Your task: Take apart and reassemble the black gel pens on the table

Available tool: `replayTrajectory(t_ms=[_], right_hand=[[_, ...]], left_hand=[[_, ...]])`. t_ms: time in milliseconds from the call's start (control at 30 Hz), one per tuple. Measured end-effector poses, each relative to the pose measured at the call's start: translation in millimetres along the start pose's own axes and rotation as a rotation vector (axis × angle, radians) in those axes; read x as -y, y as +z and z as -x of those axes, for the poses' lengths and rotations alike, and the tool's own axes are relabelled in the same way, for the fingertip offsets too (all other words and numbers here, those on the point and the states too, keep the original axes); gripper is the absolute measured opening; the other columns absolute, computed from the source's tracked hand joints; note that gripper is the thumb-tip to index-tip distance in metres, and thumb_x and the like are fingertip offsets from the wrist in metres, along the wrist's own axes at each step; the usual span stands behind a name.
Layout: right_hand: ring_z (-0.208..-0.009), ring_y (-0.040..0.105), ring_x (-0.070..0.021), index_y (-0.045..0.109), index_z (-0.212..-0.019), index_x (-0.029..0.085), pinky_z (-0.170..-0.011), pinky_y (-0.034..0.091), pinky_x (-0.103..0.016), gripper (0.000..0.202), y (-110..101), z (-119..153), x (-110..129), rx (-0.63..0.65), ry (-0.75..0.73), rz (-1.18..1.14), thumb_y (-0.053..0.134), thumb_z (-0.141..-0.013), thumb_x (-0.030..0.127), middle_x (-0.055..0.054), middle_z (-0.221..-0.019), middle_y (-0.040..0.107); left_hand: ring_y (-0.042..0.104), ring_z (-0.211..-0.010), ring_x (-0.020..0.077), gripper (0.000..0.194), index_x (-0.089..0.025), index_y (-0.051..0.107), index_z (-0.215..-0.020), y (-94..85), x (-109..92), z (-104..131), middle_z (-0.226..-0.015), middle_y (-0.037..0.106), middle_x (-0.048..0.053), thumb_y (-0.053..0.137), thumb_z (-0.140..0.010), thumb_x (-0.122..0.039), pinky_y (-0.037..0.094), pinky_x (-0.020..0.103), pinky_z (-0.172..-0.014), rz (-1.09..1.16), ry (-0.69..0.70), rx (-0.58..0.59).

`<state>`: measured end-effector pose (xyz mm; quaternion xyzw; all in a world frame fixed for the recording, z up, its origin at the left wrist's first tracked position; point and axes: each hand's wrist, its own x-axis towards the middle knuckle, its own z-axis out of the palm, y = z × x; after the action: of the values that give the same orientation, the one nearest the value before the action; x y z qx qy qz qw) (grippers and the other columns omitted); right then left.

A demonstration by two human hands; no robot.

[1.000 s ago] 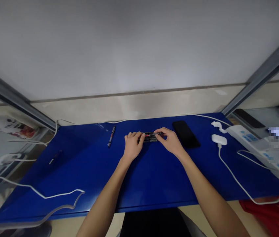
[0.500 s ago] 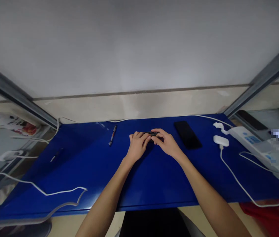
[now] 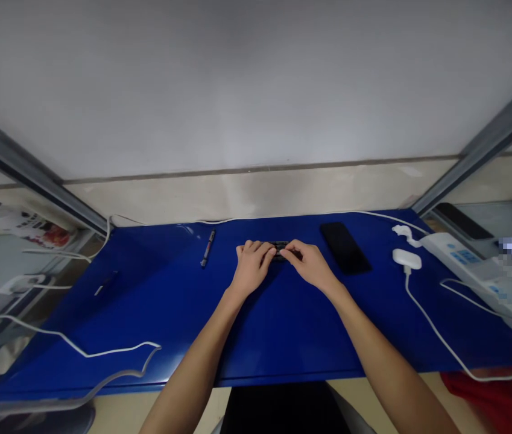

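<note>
I have both hands meeting at a cluster of dark pens (image 3: 279, 244), which lies crosswise on the blue surface (image 3: 283, 325), between a lone pen (image 3: 208, 248) and the black smartphone (image 3: 345, 247). My right hand (image 3: 307, 262) looks pinched on the cluster, thumb against forefinger; my left hand (image 3: 251, 265) covers its other end, and whether it grips or merely presses, I can't tell. I judge this to be close fingertip handling; the next move calls for a steadying left and small, gentle motions from the right. My fingers hide both ends, so I can't count the pens.
</note>
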<state>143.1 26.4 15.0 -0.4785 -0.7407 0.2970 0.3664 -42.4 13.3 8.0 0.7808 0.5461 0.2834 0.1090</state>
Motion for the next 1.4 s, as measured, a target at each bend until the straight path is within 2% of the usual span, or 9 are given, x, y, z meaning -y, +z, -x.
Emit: replayTrajectory(t_ms=[133,333,400,567,700,800,900,1000,1400], right_hand=[[-0.049,0.053,-0.0139,0.055,-0.057,0.019,-0.056,0.037,-0.027,0.051,0.1,0.2,-0.7,0.005,0.020,0.061,0.041,-0.099,0.045,-0.001,-0.052,0.058],[-0.064,0.061,-0.0159,0.067,-0.095,0.023,-0.060,0.043,-0.026,0.022,0.8,0.7,2.9,0.051,-0.055,-0.071,0.059,-0.090,0.042,-0.002,-0.081,0.071],[-0.061,0.060,-0.0157,0.068,-0.086,0.021,-0.059,0.041,-0.027,0.024,0.6,0.5,2.6,0.050,-0.064,-0.023,0.055,-0.093,0.040,-0.002,-0.076,0.070],[-0.049,0.052,-0.0141,0.056,-0.056,0.019,-0.056,0.036,-0.028,0.051,-1.0,0.8,1.5,0.026,-0.016,0.085,0.041,-0.099,0.041,-0.001,-0.051,0.057],[-0.060,0.058,-0.0157,0.067,-0.082,0.020,-0.058,0.038,-0.027,0.031,1.5,1.1,3.2,0.015,-0.067,0.021,0.050,-0.095,0.042,-0.003,-0.074,0.069],[-0.060,0.055,-0.0154,0.064,-0.078,0.020,-0.057,0.037,-0.027,0.033,3.9,1.1,2.6,0.011,-0.088,0.038,0.048,-0.096,0.041,-0.003,-0.073,0.066],[-0.050,0.044,-0.0130,0.052,-0.061,0.019,-0.051,0.029,-0.027,0.044,4.0,0.6,0.3,0.014,-0.031,0.075,0.044,-0.097,0.044,0.000,-0.055,0.052],[-0.048,0.038,-0.0121,0.043,-0.056,0.019,-0.049,0.024,-0.027,0.049,2.6,-0.1,-0.9,0.000,0.008,0.054,0.042,-0.097,0.047,0.002,-0.051,0.042],[-0.038,0.035,-0.0113,0.040,-0.051,0.021,-0.040,0.024,-0.027,0.057,8.4,-0.4,-4.7,0.019,0.201,-0.100,0.043,-0.093,0.060,0.001,-0.042,0.040]], left_hand=[[0.048,-0.092,0.0200,0.033,-0.028,0.065,-0.107,-1.1,-1.6,1.1,-0.096,0.065,0.003,0.038,-0.100,-0.046,0.028,0.036,-0.082,0.036,0.068,0.023],[0.048,-0.089,0.0206,0.040,-0.023,0.066,-0.095,0.4,2.1,-0.8,-0.085,0.063,0.004,0.031,-0.102,-0.043,0.027,0.036,-0.079,-0.016,-0.034,-0.021],[0.049,-0.091,0.0205,0.036,-0.024,0.065,-0.099,-1.5,0.4,-0.4,-0.091,0.065,0.004,0.036,-0.101,-0.044,0.028,0.036,-0.081,0.013,-0.019,-0.017],[0.049,-0.094,0.0207,0.031,-0.028,0.065,-0.108,-4.7,-5.0,1.5,-0.099,0.066,0.003,0.042,-0.098,-0.047,0.028,0.036,-0.083,0.042,0.064,0.037],[0.048,-0.092,0.0207,0.036,-0.024,0.065,-0.101,0.5,-0.1,0.3,-0.093,0.064,0.004,0.034,-0.101,-0.044,0.028,0.036,-0.080,-0.026,0.017,0.018],[0.047,-0.091,0.0206,0.037,-0.023,0.064,-0.098,3.1,2.8,-0.5,-0.091,0.062,0.004,0.033,-0.102,-0.044,0.028,0.036,-0.080,-0.049,0.006,0.020],[0.047,-0.092,0.0207,0.037,-0.023,0.063,-0.101,1.7,1.0,0.4,-0.094,0.061,0.005,0.032,-0.102,-0.044,0.029,0.036,-0.080,-0.041,0.041,0.053],[0.047,-0.096,0.0219,0.036,-0.024,0.061,-0.107,-0.5,-2.3,1.9,-0.100,0.060,0.006,0.035,-0.100,-0.048,0.030,0.036,-0.080,-0.038,0.075,0.081],[0.048,-0.098,0.0235,0.037,-0.025,0.060,-0.112,5.0,-2.7,1.1,-0.104,0.060,0.008,0.033,-0.101,-0.047,0.032,0.037,-0.081,-0.133,0.065,0.073]])
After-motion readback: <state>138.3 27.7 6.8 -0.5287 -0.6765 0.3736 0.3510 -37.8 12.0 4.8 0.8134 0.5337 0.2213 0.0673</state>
